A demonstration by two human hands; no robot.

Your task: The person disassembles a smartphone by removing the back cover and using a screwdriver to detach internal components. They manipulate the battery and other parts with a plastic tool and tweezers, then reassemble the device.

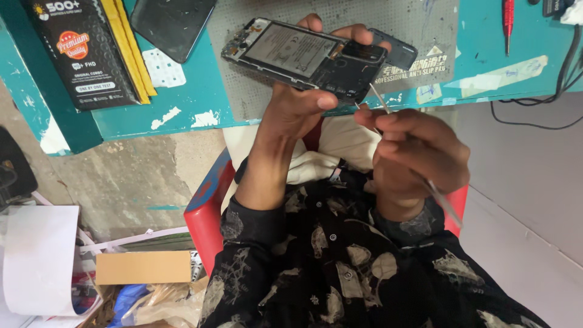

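Note:
My left hand grips an opened smartphone with its back cover off, so the battery and dark inner frame show. The phone is held above the front edge of a grey work mat. My right hand pinches metal tweezers, their tips touching the phone's lower right end. The tweezers' rear end sticks out past my wrist.
A teal workbench carries a black and yellow parts box, a dark phone screen, a small dark cover piece and a red screwdriver. A black cable hangs at right. Paper and cardboard litter the floor beside a red stool.

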